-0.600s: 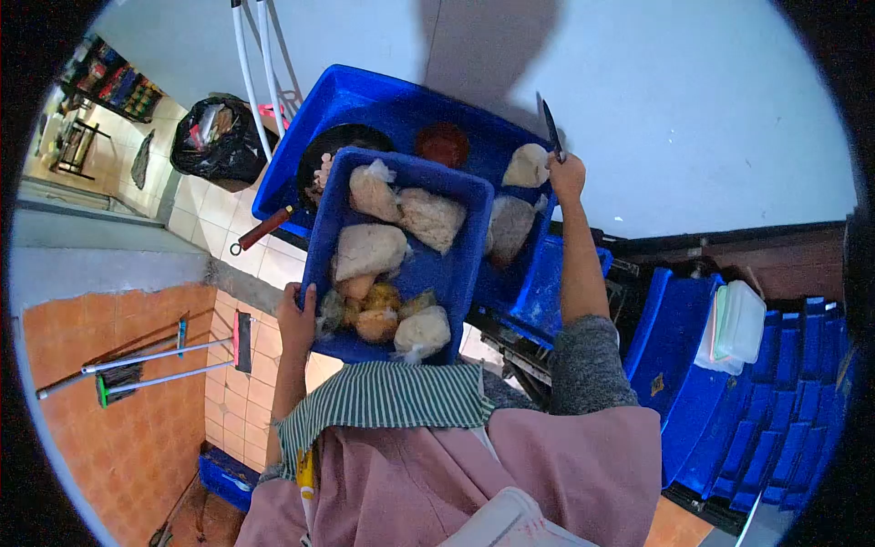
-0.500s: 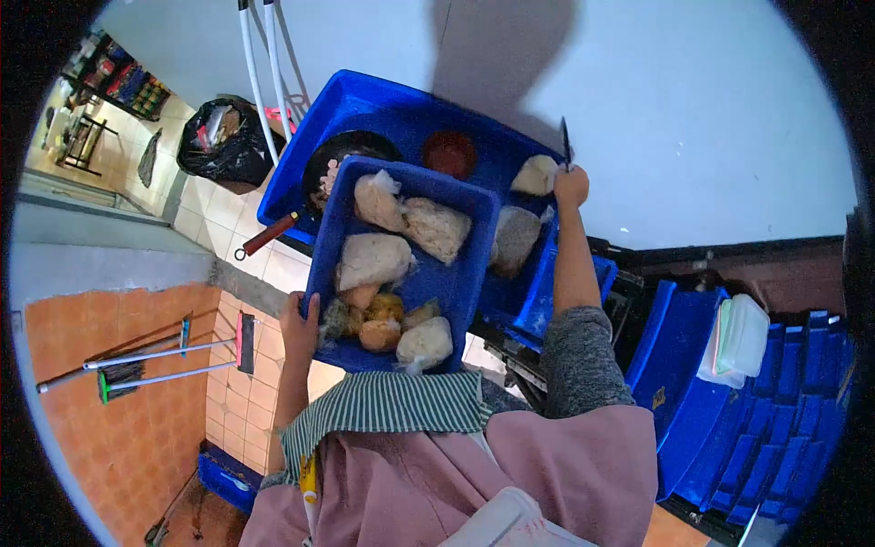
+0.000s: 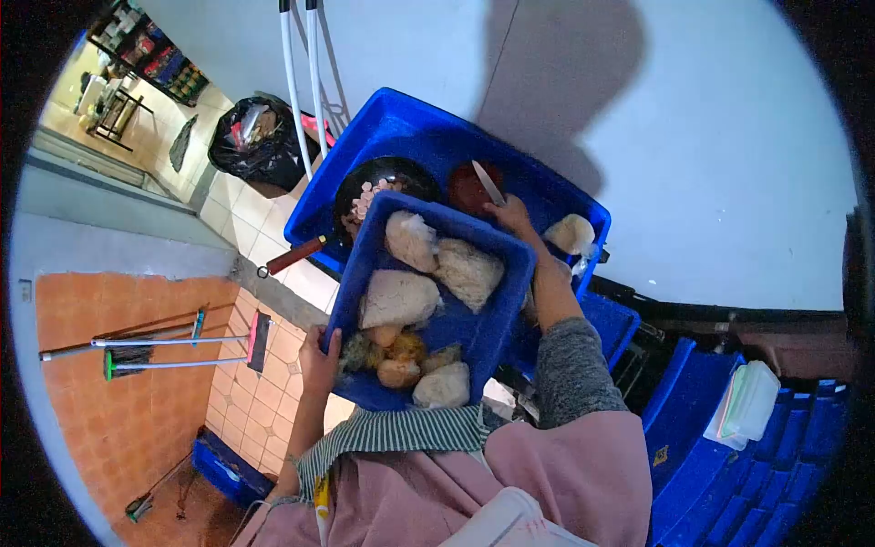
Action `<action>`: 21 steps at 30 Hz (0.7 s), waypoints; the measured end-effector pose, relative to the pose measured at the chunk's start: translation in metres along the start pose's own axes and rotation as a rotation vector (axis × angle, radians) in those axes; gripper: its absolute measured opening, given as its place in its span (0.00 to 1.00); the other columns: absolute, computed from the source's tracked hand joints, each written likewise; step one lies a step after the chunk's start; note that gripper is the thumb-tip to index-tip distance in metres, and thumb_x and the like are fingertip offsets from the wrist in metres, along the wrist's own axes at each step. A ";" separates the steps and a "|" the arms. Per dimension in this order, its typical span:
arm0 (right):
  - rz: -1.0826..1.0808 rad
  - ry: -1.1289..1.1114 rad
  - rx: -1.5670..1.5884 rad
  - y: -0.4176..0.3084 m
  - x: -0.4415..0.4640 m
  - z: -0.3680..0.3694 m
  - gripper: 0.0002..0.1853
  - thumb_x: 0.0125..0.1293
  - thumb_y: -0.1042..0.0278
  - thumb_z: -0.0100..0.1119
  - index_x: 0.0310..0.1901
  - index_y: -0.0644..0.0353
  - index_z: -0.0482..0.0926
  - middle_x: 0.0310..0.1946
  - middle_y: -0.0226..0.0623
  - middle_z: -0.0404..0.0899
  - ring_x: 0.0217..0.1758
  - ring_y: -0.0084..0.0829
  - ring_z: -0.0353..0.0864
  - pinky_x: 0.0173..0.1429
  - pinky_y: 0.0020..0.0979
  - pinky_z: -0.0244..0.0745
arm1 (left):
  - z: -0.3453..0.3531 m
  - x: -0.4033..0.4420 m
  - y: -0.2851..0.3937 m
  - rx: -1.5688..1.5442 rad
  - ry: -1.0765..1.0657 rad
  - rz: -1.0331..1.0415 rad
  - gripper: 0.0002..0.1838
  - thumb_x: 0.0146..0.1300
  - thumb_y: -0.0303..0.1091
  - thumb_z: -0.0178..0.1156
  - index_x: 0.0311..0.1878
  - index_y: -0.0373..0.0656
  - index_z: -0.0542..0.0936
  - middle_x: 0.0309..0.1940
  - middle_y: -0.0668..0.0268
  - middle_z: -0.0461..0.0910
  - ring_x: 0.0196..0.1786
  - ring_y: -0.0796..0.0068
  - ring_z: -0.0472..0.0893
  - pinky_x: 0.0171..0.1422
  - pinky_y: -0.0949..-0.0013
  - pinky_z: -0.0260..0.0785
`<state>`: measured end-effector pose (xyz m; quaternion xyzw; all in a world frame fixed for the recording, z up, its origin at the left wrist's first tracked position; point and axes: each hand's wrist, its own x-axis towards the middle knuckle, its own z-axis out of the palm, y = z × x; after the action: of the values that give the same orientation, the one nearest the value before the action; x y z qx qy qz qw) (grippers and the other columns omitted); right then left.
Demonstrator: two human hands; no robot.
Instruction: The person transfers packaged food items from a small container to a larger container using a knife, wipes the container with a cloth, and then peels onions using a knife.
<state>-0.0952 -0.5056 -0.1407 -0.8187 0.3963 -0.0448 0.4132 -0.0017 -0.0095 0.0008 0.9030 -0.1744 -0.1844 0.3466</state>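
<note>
My left hand point(image 3: 319, 360) is closed on the left edge of a blue crate point(image 3: 497, 342), which sits tilted against my front. Inside it are several clear plastic bags of pale food point(image 3: 401, 298) and some smaller yellowish and orange bundles point(image 3: 398, 372). My right hand point(image 3: 512, 217) grips a knife point(image 3: 487, 181), its blade pointing up and left over a reddish-brown bowl point(image 3: 463, 195). That bowl stands in a larger blue crate point(image 3: 428, 111), beside a black wok point(image 3: 412, 175) holding pinkish sliced pieces. A pale bagged item point(image 3: 571, 234) lies at the large crate's right end.
A black rubbish bag point(image 3: 264, 169) stands at the upper left beside white poles point(image 3: 293, 91). Brooms point(image 3: 173, 343) lean by the orange tiled wall. At the right are stacked blue crates point(image 3: 775, 456) with translucent plastic containers point(image 3: 752, 401) on them.
My right hand has moved left with the knife, from the large crate's right end to over the bowl. The whole view has shifted, while my left hand keeps hold of the small crate.
</note>
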 end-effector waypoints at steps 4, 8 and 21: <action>-0.181 -0.096 0.372 0.008 0.042 0.030 0.36 0.57 0.46 0.70 0.61 0.64 0.76 0.52 0.44 0.83 0.56 0.38 0.80 0.63 0.40 0.70 | -0.002 -0.007 0.009 -0.081 0.001 -0.024 0.12 0.67 0.37 0.63 0.38 0.37 0.77 0.26 0.56 0.79 0.30 0.66 0.81 0.36 0.63 0.72; -0.073 -0.331 0.233 0.003 0.037 -0.004 0.31 0.60 0.49 0.69 0.57 0.64 0.78 0.51 0.45 0.82 0.53 0.39 0.80 0.60 0.38 0.71 | -0.001 -0.009 0.015 -0.043 0.014 -0.012 0.12 0.67 0.38 0.62 0.38 0.37 0.77 0.25 0.56 0.79 0.29 0.62 0.80 0.36 0.61 0.71; -0.218 0.121 -0.138 -0.170 -0.169 -0.032 0.25 0.60 0.44 0.65 0.45 0.60 0.85 0.42 0.48 0.86 0.44 0.47 0.86 0.50 0.44 0.78 | 0.005 -0.003 0.001 0.060 0.046 0.080 0.17 0.69 0.44 0.59 0.40 0.36 0.77 0.27 0.52 0.80 0.31 0.56 0.81 0.37 0.58 0.71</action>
<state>-0.1192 -0.3518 0.0446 -0.8792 0.3312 -0.1114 0.3238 -0.0067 -0.0120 -0.0018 0.9093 -0.2078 -0.1443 0.3305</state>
